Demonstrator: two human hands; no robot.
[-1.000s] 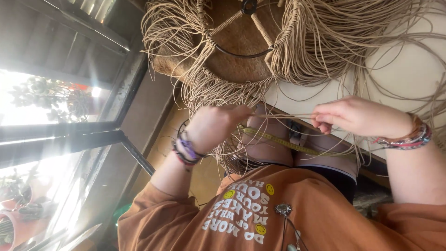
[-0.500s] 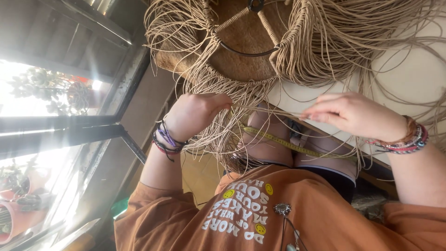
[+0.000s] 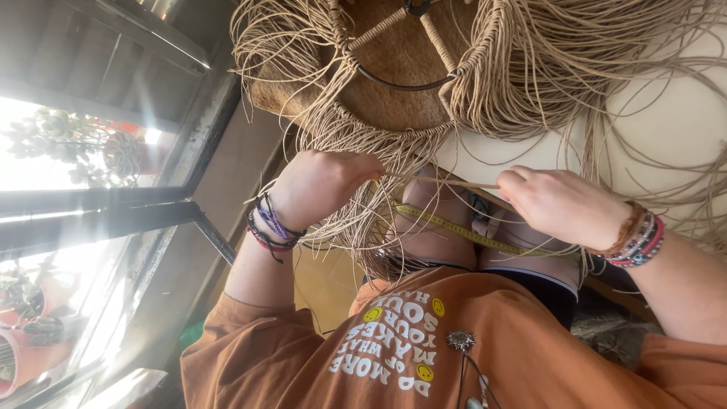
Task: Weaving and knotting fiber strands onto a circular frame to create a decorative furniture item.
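Two hands worked above an orange shirt (image 3: 454,356): the left hand (image 3: 322,185) was clenched on tan cords (image 3: 363,220), and the right hand (image 3: 564,204) pinched one cord (image 3: 447,182) taut between them, over a yellow measuring tape (image 3: 469,233) on the lap. Beyond, loose strands hung from the metal ring (image 3: 401,83); they could tangle, or the pinched cord could slip, should the pull go slack.

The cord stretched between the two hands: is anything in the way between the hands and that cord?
Nothing visible: the left hand and right hand already pinch the taut cord at its ends. The yellow measuring tape lies below it, across the knees.
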